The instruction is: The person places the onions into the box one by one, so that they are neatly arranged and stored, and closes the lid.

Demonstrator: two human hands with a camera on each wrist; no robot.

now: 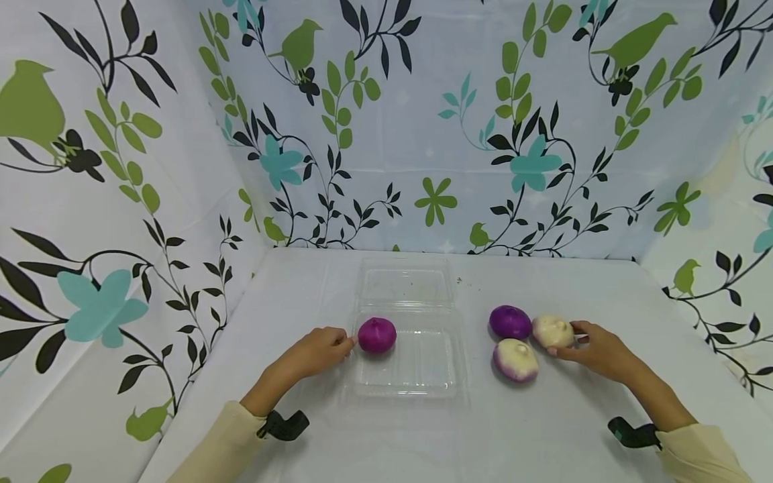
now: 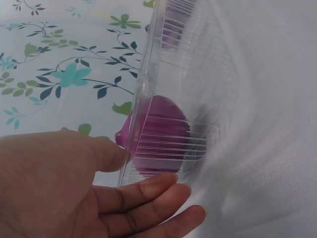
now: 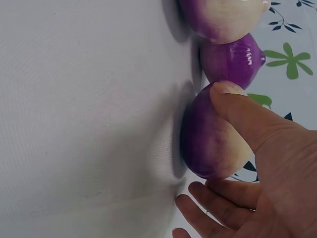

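Observation:
A clear plastic clamshell container (image 1: 406,389) lies with its lid (image 1: 404,285) folded back, away from the person. One magenta, turnip-shaped vegetable (image 1: 377,335) with a pointed top sits in its left part. At the container's left rim, my left hand (image 1: 323,350) pinches the edge between thumb and fingers (image 2: 148,191). To the right, my right hand (image 1: 604,352) holds a cream-and-purple turnip (image 1: 552,332), thumb on one side and fingers on the other. Close beside that turnip are a deep purple one (image 1: 510,323) and another cream-and-purple turnip (image 1: 515,360).
A white cloth covers the table (image 1: 513,443). Small dark specks (image 1: 459,280) lie beside the lid. Patterned curtains (image 1: 392,134) with leaves and birds hang behind the table and at both sides.

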